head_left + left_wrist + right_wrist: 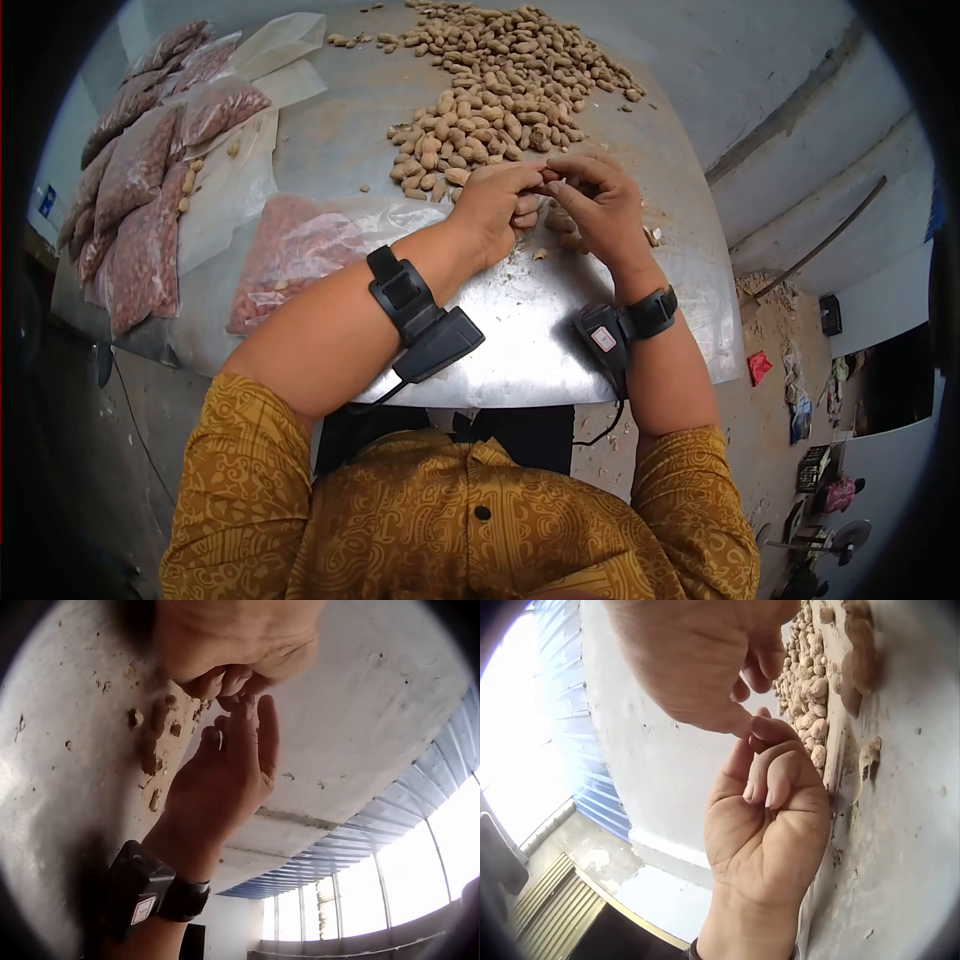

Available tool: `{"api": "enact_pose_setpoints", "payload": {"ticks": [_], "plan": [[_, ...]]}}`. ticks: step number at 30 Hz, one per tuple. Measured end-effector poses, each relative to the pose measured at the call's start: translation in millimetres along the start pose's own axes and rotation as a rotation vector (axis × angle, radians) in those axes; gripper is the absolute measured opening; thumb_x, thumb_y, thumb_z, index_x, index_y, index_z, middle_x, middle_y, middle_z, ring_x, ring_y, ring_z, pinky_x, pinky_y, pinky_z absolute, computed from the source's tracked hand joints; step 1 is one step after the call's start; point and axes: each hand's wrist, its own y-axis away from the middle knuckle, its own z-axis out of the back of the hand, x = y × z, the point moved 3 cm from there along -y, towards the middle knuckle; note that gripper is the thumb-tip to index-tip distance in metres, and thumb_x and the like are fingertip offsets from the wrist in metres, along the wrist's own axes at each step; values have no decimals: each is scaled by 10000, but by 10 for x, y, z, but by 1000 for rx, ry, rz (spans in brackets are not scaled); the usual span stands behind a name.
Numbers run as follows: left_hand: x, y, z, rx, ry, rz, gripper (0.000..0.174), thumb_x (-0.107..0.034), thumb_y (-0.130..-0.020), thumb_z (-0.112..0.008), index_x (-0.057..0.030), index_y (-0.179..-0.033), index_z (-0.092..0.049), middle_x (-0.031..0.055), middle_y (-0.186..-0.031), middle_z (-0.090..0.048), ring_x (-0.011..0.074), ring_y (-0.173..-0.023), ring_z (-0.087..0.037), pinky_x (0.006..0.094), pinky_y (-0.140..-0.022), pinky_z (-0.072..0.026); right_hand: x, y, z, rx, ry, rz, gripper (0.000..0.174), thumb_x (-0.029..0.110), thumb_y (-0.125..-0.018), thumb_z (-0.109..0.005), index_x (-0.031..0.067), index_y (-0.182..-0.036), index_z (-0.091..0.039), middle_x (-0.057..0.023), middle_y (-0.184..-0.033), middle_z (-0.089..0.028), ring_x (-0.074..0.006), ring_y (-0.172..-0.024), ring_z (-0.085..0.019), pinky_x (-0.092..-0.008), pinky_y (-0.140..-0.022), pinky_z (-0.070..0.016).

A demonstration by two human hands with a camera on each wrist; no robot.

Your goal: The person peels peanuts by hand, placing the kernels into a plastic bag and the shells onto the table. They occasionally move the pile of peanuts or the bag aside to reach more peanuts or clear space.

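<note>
Touching at the fingertips, a person's left hand (492,208) and right hand (606,208) have bent fingers, any grip hidden, near heaped unshelled peanuts (490,120) on a metal table (530,345).

- Far edge to mid-desk (690,290): obstructed by a peanut heap (510,80); passage at surface level blocked directly beyond the grips.
- Left edge: obstructed by stacked filled bags (135,165), with loose plastic (225,200) beside them.
- Between loose plastic and heap: bare lane towards the far edge.
- Near edge, left of middle: one flat bag (290,245), left forearm (330,330) above its side.
- Near edge, middle: bare metal between forearms, narrowed by two wrist devices (440,345).
- Right edge: bare margin beside the heap; shell fragments (654,237) near the right grip (605,205).
</note>
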Motion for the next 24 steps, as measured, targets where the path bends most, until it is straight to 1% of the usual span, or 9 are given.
{"api": "enact_pose_setpoints", "payload": {"ticks": [5,8,11,13,14,16,19,22,24], "plan": [[-4,8,-4,7,-66,2,257,-36,-821,-461,26,-1059,-534,32,-779,-526,30,-497,-344,172,-439,-261,-142,9,1,13,-136,-84,149,84,-792,-632,45,-937,-639,-20,-807,-593,-88,-697,-583,-219,-637,-477],[-10,28,-23,-4,-99,-4,286,-32,-818,-464,29,-1089,-533,33,-771,-527,32,-492,-351,173,-435,-263,-155,20,5,21,-170,-225,126,130,-829,-605,52,-924,-632,-9,-776,-591,-96,-670,-581,-214,-606,-472],[-4,15,-10,-11,-153,-8,280,-55,-829,-483,21,-1092,-539,29,-752,-524,35,-484,-349,177,-429,-260,-124,33,18,9,-324,-373,159,200,-859,-577,50,-884,-625,-3,-757,-583,-84,-667,-554,-204,-595,-448],[0,34,-38,-56,-210,-17,270,-83,-841,-499,18,-1088,-543,21,-722,-516,35,-476,-340,179,-424,-251,-208,-7,35,-24,-399,-299,190,226,-865,-568,43,-855,-618,0,-733,-570,-72,-652,-522,-200,-584,-420],[13,29,-37,-42,-307,-33,278,-98,-845,-506,21,-1093,-546,25,-723,-530,39,-491,-367,181,-434,-274,-248,-25,52,-41,-435,-261,208,240,-869,-564,40,-840,-615,2,-721,-564,-67,-644,-507,-197,-579,-406],[56,9,-34,-12,-500,-66,295,-128,-855,-520,25,-1104,-554,32,-725,-557,48,-520,-421,185,-454,-320,-290,-35,84,-61,-501,-289,228,256,-870,-565,36,-828,-611,5,-709,-555,-64,-632,-484,-198,-574,-385],[90,-4,-83,24,-981,-260,304,-135,-853,-538,33,-1104,-575,51,-771,-601,75,-626,-516,202,-548,-407,-316,-45,116,-81,-598,-319,244,268,-871,-568,33,-820,-609,6,-694,-549,-63,-608,-464,-199,-553,-367],[136,14,-97,70,-931,-268,284,-130,-842,-566,28,-1075,-606,56,-819,-616,89,-719,-540,221,-638,-435,-303,-45,138,-98,-669,-340,258,279,-871,-572,29,-815,-608,3,-685,-549,-64,-596,-461,-195,-534,-358],[77,32,-100,30,-947,-321,254,-143,-838,-585,31,-1018,-628,49,-810,-618,81,-725,-536,219,-647,-432,-285,-40,139,-105,-702,-345,265,283,-871,-574,27,-812,-607,1,-682,-549,-65,-591,-462,-191,-527,-354]]}}
